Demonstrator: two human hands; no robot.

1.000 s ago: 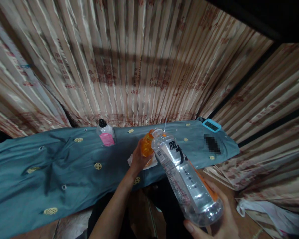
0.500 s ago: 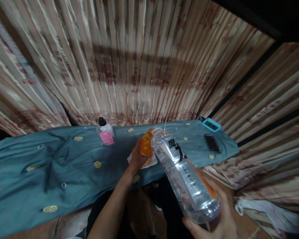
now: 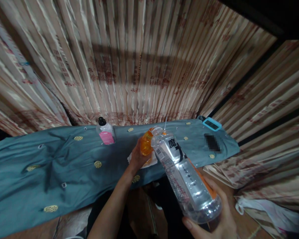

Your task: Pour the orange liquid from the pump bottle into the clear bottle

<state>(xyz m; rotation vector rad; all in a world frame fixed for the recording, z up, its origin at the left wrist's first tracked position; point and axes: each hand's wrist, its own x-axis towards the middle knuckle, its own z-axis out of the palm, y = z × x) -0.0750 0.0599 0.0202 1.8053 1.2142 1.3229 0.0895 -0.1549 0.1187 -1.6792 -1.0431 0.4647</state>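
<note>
Clear plastic is what the right hand grips: a big bottle, held by its bottom end and tipped so its open mouth points away and up. The fingers wrap round the base. Some water sits in the low end.

The left hand is closed round a small orange bottle, and the mouth of the big bottle is touching it or just beside it; I cannot tell which. A thin white straw or tube sticks up behind them.

Since a second ago, almost nothing has moved. Both hands hold the same things in the same places, and the big bottle has only slid a tiny bit. So the two bottles are being kept together, mouth to mouth, and I judge the pouring is going on slowly.

Under the left hand lies a white paper on a blue-green cloth with little yellow dots. On the cloth also stand a small bottle with a pink label and a blue gadget. Striped curtains hang behind. A brown floor shows below.
</note>
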